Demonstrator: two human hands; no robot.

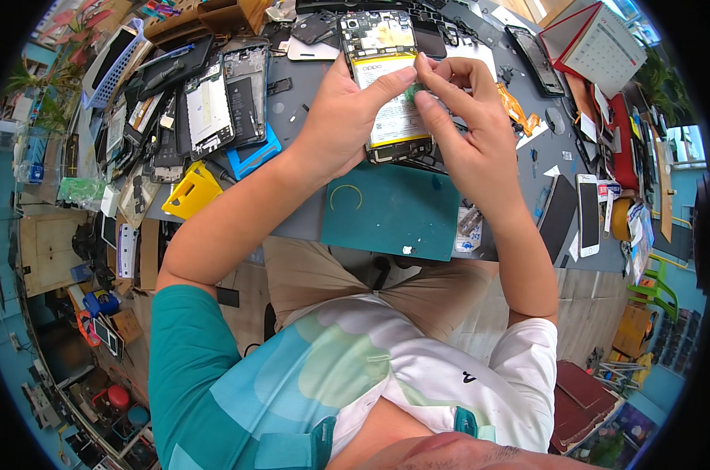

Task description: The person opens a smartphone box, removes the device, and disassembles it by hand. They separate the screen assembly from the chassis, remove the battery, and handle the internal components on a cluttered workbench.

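Observation:
An opened smartphone [377, 31] is held up over the far edge of the green mat [394, 211]. Its back cover is off, showing the circuit board at the top and a white battery [390, 117] with yellow edges. My left hand [343, 113] is closed around the phone's left side, thumb lying across the battery. The fingers of my right hand [465, 110] are bent together at the battery's right edge, beside a small green patch. Index finger and thumb come close to my left thumb tip; whatever they pinch is too small to make out.
Phone frames and parts [210, 113] pile up on the left, near a yellow plastic piece [193, 190] and a blue one [255, 154]. A white phone [588, 215] lies at the right edge. A desk calendar [598, 47] stands far right. An orange flex piece [516, 110] lies beyond my right hand.

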